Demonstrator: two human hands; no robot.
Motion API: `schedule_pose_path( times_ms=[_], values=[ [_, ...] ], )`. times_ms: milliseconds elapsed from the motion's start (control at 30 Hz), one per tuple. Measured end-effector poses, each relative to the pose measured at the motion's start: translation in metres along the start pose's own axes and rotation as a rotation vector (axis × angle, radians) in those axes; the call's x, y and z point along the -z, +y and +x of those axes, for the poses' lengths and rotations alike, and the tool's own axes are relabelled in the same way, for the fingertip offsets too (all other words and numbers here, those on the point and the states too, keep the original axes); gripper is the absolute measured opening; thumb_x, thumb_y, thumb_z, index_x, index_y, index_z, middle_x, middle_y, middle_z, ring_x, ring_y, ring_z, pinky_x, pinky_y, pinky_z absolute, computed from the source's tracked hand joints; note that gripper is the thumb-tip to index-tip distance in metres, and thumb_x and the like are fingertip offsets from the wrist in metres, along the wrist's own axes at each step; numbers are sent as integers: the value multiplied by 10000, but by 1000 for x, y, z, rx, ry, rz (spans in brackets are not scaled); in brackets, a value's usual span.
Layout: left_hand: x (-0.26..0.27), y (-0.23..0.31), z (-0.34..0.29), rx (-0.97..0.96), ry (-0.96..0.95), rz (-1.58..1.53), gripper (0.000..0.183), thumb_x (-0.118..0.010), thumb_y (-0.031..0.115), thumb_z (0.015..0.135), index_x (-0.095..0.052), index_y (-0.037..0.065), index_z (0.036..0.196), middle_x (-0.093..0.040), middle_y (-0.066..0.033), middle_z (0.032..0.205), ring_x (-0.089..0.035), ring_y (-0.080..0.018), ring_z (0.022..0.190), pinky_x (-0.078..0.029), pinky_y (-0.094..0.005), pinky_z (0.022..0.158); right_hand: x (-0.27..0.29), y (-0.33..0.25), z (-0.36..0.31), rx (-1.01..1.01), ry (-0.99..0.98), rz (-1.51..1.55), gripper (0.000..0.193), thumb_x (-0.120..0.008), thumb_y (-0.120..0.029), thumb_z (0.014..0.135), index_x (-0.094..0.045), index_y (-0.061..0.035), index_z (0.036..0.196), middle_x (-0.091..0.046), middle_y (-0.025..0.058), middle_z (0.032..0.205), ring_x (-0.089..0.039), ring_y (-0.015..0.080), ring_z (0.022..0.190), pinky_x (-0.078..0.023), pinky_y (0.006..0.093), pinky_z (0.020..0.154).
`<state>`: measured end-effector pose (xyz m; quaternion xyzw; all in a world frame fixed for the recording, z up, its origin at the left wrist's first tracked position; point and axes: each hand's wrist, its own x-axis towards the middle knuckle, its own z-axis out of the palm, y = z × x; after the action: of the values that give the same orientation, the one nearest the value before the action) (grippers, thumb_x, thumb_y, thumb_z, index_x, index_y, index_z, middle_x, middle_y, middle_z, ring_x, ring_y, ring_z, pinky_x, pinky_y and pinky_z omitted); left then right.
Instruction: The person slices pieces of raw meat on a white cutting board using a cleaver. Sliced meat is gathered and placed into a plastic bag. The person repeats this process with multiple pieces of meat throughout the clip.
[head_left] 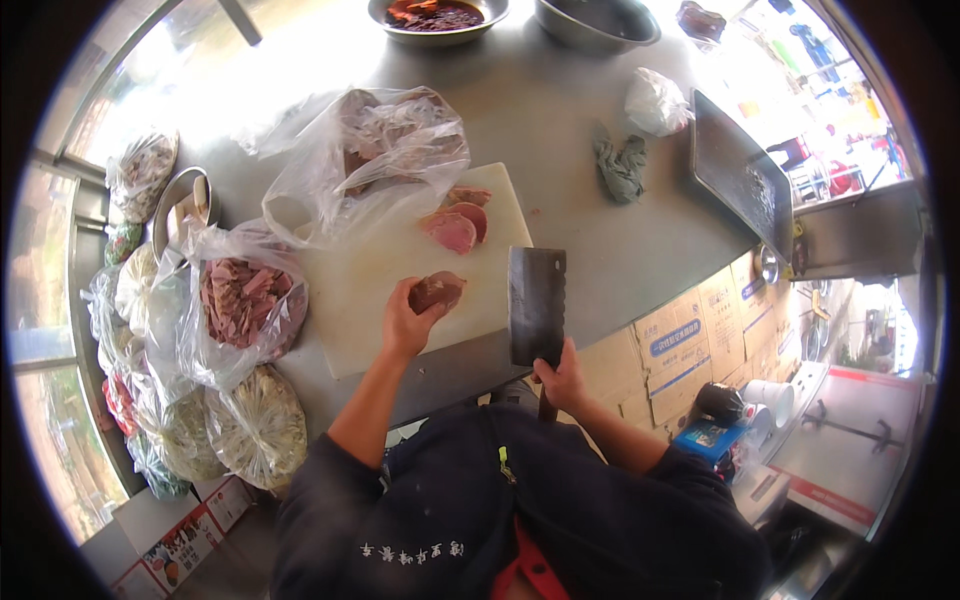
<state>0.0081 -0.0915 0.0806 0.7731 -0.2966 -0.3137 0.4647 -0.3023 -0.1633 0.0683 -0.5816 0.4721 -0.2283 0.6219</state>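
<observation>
My left hand (407, 318) is closed around a brownish piece of meat (438, 290) over the near part of a white cutting board (475, 313). In my right hand (563, 377) is a broad dark cleaver (536, 305), gripped by its handle at the board's right edge, its blade pointing away from me. Pink cut pieces of meat (452, 231) lie on the board beyond my left hand. Across the board's far left part sprawls a clear plastic bag (400, 145) with more meat inside.
An open bag of cut pink meat (245, 300) stands left of the board, among several filled bags (257, 425). Metal bowls (598, 22) line the far edge. A green cloth (621, 165), a white bag (657, 102) and a dark tray (740, 175) lie right. Flattened cardboard (675, 345) covers the floor.
</observation>
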Motion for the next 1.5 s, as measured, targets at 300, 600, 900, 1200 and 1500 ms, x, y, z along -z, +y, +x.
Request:
schedule_pose_path(
  times_ms=[300,600,900,1200,1500],
  values=[
    [51,-61,-42,-286,252,509,441,-777,149,817,-669,58,1234,-646,-135,1233,-577,-379,1178,-475,-481,1015,-44,-92,56,290,-468,-851,361,-537,-126,964,-448,-4,1291,-669,298,872,-614,543,849,-488,594,750],
    [27,-43,-23,-591,243,566,302,-723,141,819,-706,176,1119,-665,31,1163,-602,-240,1066,-477,-410,830,-134,-149,112,451,-733,-1173,279,-515,-53,912,-469,2,1182,-690,273,906,-663,475,875,-502,561,745],
    [32,-50,-15,-620,154,538,214,-717,183,830,-697,176,1043,-662,48,1124,-601,-210,1022,-463,-397,762,-165,-92,111,676,-541,-1254,287,-544,-65,909,-448,21,1165,-705,252,867,-695,458,845,-531,550,740],
    [45,-52,-11,-604,107,515,142,-721,211,827,-693,199,966,-660,46,1078,-607,-211,1009,-480,-406,749,-187,-150,106,531,-728,-1330,292,-568,-107,913,-454,29,1145,-706,280,922,-692,463,854,-531,557,745],
    [45,-67,-12,-606,68,469,164,-732,233,846,-705,189,1002,-652,44,1057,-607,-226,1028,-494,-397,773,-207,-180,102,383,-750,-1423,270,-546,-124,933,-449,27,1135,-700,287,927,-683,478,868,-531,555,751]
  ],
)
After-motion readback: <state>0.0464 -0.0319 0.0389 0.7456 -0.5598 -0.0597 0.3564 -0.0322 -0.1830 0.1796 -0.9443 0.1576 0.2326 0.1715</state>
